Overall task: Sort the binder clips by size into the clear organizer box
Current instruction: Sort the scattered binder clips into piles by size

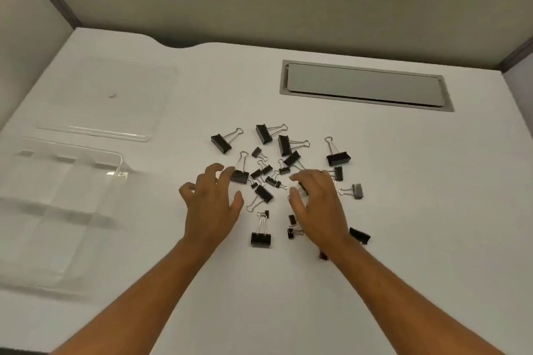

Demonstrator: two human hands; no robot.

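Binder clips (284, 176), about twenty, beneath two hands (212, 202).

The white desk (403, 210) carries black binder clips (261, 192) scattered around both hands, a clear organizer box (57, 210) and its lid (109, 101) left of the left hand (212, 204).

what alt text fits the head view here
Two bare hands, left and right, reach with spread, slightly curled fingers over a scatter of black binder clips of mixed sizes on a white desk, holding nothing. A clear organizer box sits open at the left, its lid lying behind it.
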